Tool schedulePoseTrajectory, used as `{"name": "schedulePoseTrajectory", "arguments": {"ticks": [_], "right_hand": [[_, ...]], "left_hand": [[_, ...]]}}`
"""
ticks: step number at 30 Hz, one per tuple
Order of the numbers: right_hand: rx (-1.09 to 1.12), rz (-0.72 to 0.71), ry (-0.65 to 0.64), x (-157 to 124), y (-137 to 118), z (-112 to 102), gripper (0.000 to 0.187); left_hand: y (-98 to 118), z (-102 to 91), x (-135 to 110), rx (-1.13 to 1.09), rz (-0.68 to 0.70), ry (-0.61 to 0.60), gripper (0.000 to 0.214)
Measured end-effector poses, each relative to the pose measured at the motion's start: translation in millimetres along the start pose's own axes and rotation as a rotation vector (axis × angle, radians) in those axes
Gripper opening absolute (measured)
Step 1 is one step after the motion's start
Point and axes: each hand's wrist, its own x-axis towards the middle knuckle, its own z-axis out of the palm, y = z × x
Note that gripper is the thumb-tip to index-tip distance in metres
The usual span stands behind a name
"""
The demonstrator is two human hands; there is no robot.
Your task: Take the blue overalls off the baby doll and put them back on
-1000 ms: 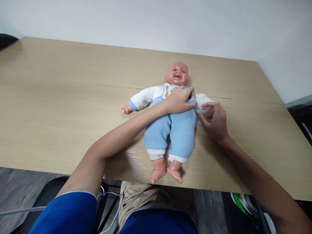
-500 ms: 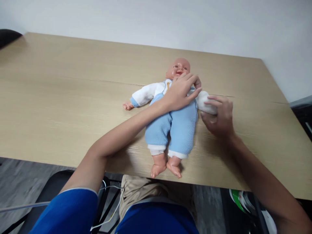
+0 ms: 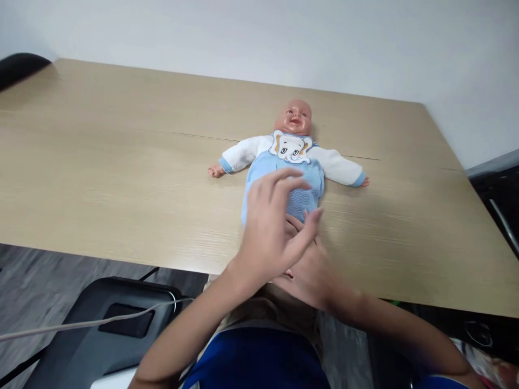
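Observation:
A baby doll lies on its back with its arms spread out sideways. It wears a blue outfit with white sleeves and an elephant-face bib. My left hand is over the doll's lower body, fingers curved and apart, thumb out, with nothing in its grasp. Partly behind it, my right hand is near the doll's legs, slightly blurred, and its fingers are mostly covered. Both hands hide the doll's legs and feet, and I cannot tell whether the right hand touches them.
The doll rests on a light wooden table with a seam across it, in front of a pale wall. A black chair with a dark flat item on its seat stands at lower left, a cable crossing it. Dark objects are beyond the right edge.
My left hand has moved off the doll's chest toward its legs. My right hand has let go of the doll's sleeve and come inward behind the left; that doll arm now lies extended.

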Motion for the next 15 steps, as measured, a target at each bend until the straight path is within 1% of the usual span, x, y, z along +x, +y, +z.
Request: {"name": "schedulePoseTrajectory", "arguments": {"ticks": [2, 3, 4, 5, 6, 7, 8, 10, 13, 15], "right_hand": [[-0.066, 0.018, -0.002, -2, -2, 6, 0.078], [-0.094, 0.027, -0.010, -2, -2, 8, 0.084], [-0.111, 0.034, -0.023, -3, -2, 10, 0.086], [-0.112, 0.035, -0.037, -3, -1, 10, 0.087], [-0.101, 0.032, -0.047, -3, -1, 11, 0.087], [-0.087, 0.029, -0.052, -3, 1, 12, 0.086], [-0.068, 0.027, -0.049, -3, 2, 13, 0.084], [-0.016, 0.033, -0.007, -2, 5, 17, 0.076], [0.058, 0.053, 0.072, -4, 10, 24, 0.065], [0.066, 0.063, 0.107, -8, 11, 28, 0.065]], "left_hand": [[-13, -11.0, -50, 0.086, -0.137, 0.050, 0.054], [-22, -16.1, -73, 0.119, -0.210, 0.045, 0.065], [-31, -21.0, -93, 0.120, -0.275, 0.009, 0.075], [-39, -25.6, -111, 0.095, -0.341, -0.054, 0.084], [-47, -30.0, -124, 0.056, -0.380, -0.126, 0.093], [-53, -33.8, -134, 0.024, -0.392, -0.188, 0.100], [-57, -36.8, -141, -0.003, -0.390, -0.234, 0.105], [-62, -40.1, -148, -0.030, -0.363, -0.271, 0.105], [-64, -39.0, -149, -0.021, -0.346, -0.238, 0.094], [-64, -36.4, -150, 0.009, -0.331, -0.208, 0.090]]}}
